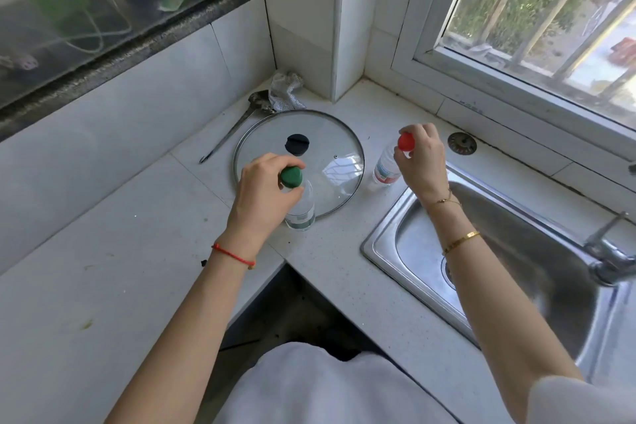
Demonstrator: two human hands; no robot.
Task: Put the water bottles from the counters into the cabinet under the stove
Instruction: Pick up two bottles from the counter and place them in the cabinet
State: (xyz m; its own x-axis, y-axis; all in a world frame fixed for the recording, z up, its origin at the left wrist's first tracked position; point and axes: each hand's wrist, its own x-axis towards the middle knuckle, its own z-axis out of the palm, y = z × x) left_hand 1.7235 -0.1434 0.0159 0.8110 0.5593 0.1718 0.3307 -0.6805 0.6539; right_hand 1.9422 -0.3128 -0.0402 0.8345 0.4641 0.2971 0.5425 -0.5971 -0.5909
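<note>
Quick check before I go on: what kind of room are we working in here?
Almost certainly a home kitchen: a steel sink with a faucet set into a white counter, and a glass pot lid lying in the tiled corner.

The left hand's fingers (292, 162) curl over the green cap (291, 176), hiding its far rim and the neck of the bottle (303, 206) beneath them. Under the right hand's fingers (425, 134), the red cap (406, 142) shows only partly. The labels are too small to read. The tap (609, 251) is blurred and cut off by the right edge.
</note>
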